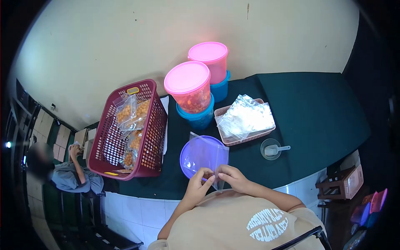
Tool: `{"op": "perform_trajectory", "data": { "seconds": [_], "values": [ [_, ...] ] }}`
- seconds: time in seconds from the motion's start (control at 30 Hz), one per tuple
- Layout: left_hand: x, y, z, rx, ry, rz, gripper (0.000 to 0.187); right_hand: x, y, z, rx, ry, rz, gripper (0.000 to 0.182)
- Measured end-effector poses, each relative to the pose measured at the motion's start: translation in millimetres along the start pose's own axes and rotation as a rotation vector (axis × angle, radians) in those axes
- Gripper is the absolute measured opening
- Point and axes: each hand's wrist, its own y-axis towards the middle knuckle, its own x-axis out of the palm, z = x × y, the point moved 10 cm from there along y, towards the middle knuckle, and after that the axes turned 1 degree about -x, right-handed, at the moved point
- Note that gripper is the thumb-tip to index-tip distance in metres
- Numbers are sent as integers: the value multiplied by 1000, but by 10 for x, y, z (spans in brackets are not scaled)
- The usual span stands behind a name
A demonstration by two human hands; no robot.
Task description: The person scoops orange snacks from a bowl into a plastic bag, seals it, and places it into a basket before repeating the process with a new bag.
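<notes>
My left hand and right hand are both pinched shut on the near edge of an empty clear bag, fingertips close together at its mouth. The bag stands over a purple lid lying on the dark green desk, close to my chest. To do this well, I judge I should rub the two plastic layers apart with thumbs and forefingers, keeping the grip light so the film does not crease or tear. Just right of the lid sits a small clear dish with a scoop; beyond it, a pink tray of empty bags. Farther off stand two pink-lidded tubs on blue bases. To the left is a maroon basket holding filled snack packets. Another person sits at far left.
</notes>
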Motion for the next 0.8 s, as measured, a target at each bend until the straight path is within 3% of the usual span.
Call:
{"op": "perform_trajectory", "data": {
  "seconds": [0.1, 0.17, 0.27, 0.53, 0.8],
  "values": [
    [-49, -14, 17, 36, 67, 13, 21, 14, -32, -120, 6, 7, -3, 23],
    [-41, -32, 4, 39, 49, 3, 19, 19, -24, -263, -11, -279, -22, 19],
    [16, -57, 140, 62, 51, -44, 21, 20, -9, -237, 22, -430, -79, 15],
    [118, -33, 180, 79, 184, -63, 27, 123, -25, -179, -29, -481, -99, 9],
    [117, -29, 109, 132, 189, -76, 19, 163, -24, -237, -92, -422, -93, 15]
  ]
}}
